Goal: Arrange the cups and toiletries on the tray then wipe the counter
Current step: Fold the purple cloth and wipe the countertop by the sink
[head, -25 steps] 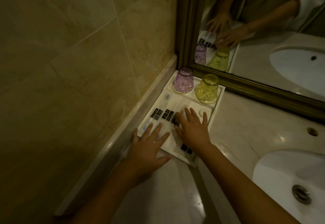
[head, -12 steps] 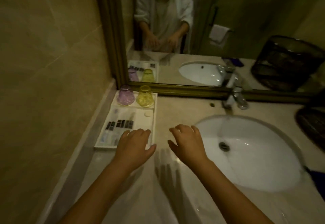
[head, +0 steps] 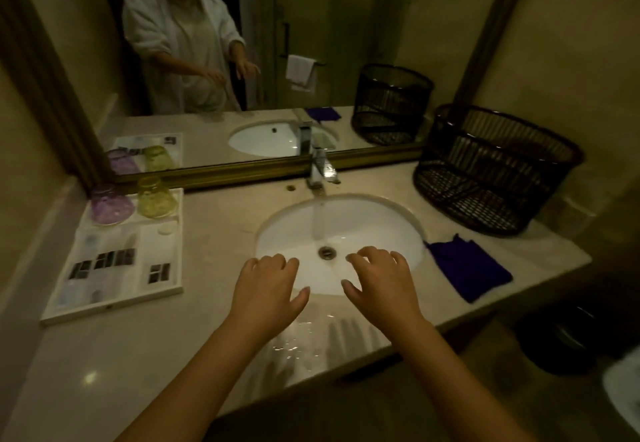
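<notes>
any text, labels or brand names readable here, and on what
None can be read.
White rectangular tray: a tiny dark mark on its front edge, too small to read.
Clear toiletry packets with dark label strips: print too blurred to read.
Inverted purple glass cup, inverted yellow glass cup, folded blue cloth, black woven basket: no lettering visible.

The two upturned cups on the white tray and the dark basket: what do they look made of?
Purple cup and yellow cup: probably tinted glass or clear plastic, translucent with a textured surface. Dark basket: apparently woven wicker or wire, open slats you can see through. White tray: smooth, matte.
</notes>
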Action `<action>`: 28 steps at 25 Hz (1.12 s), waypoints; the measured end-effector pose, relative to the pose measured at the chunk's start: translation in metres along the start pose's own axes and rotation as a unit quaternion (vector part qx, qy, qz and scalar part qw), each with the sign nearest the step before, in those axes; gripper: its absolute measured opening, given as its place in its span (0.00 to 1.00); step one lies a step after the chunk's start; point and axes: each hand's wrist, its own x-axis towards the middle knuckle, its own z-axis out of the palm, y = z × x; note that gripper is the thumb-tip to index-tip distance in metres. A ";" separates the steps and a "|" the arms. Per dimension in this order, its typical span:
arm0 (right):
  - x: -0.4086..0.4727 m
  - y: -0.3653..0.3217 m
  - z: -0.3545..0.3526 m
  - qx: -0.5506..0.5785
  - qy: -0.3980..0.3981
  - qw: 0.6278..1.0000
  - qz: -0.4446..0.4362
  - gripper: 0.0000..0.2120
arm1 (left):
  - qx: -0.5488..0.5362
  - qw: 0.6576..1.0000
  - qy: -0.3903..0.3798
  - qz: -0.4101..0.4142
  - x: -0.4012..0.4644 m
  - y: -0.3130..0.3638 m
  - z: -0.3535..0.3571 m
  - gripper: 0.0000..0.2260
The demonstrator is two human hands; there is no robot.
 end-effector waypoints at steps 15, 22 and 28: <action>-0.055 0.276 -0.016 -0.008 -0.056 0.998 0.026 0.20 | -0.070 0.997 -0.043 -0.003 0.056 0.246 0.089 0.22; 0.003 0.356 0.017 0.002 -0.133 0.990 0.036 0.25 | -0.127 0.989 -0.071 -0.001 0.125 0.286 0.148 0.24; 0.048 0.402 0.041 -0.002 -0.205 0.978 -0.030 0.28 | -0.101 0.987 -0.123 0.011 0.181 0.308 0.185 0.26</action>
